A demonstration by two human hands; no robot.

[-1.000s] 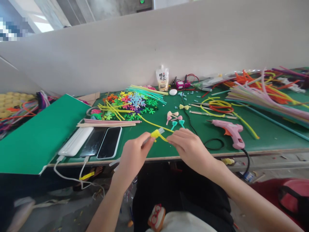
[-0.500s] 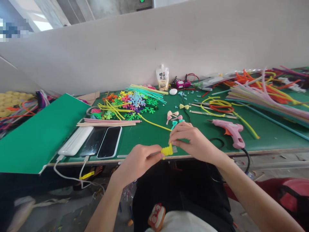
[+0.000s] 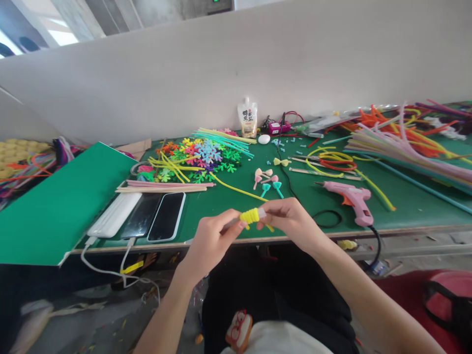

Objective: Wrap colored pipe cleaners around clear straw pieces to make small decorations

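A yellow pipe cleaner (image 3: 250, 215) is wound in a tight coil round a clear, whitish stick (image 3: 261, 213), whose bare end shows at the right. My left hand (image 3: 216, 233) pinches the coil's left end between thumb and fingers. At the other side my right hand (image 3: 291, 221) has its fingers closed by the stick's end, and a yellow tail pokes out beneath them. Exactly how the right fingertips grip is partly hidden. Beyond the hands lie small pink and teal pipe-cleaner pieces (image 3: 266, 182) and a long yellow pipe cleaner (image 3: 236, 189).
A pink glue gun (image 3: 350, 199) lies at the right, its cord over the edge. Phones (image 3: 166, 217) and a white power bank (image 3: 115, 216) lie left, beside a green board (image 3: 66, 206). Colourful pipe-cleaner snowflakes (image 3: 206, 155) and bundles (image 3: 413, 152) sit farther back.
My right hand has come down from above the coil to beside the stick's end. The upright yellow strand now points down below the fingers. The coil has tilted and risen slightly.
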